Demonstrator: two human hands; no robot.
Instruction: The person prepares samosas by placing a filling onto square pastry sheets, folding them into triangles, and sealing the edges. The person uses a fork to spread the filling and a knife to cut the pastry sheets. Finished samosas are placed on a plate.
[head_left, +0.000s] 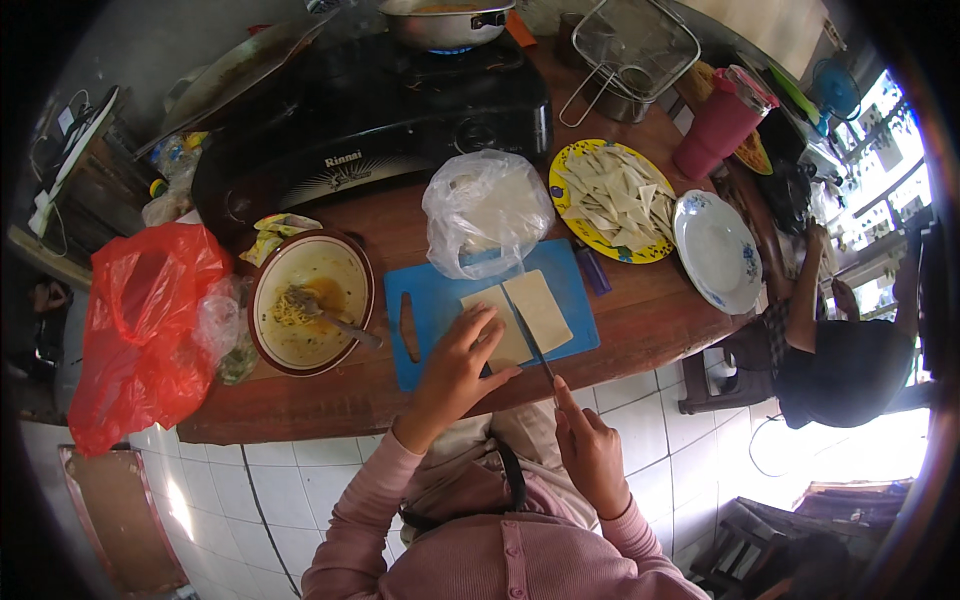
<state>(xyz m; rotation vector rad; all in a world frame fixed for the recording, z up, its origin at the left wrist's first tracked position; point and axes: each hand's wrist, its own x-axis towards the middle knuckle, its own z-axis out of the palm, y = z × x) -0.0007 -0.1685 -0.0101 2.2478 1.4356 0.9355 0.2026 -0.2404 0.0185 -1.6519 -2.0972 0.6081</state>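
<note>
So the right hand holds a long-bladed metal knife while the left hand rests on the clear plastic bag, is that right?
Not quite: the head view shows the left hand on a pale rectangular sheet, not on the clear plastic bag. The right hand does hold the long-bladed metal knife.

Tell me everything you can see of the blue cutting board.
The blue cutting board looks like plastic: flat, roughly rectangular, with a long handle slot near its left end showing wood through it. It lies flat on the wooden table, near the front edge. Pale sheets rest on it, with the knife between them. A clear plastic bag covers part of its back edge.
</note>
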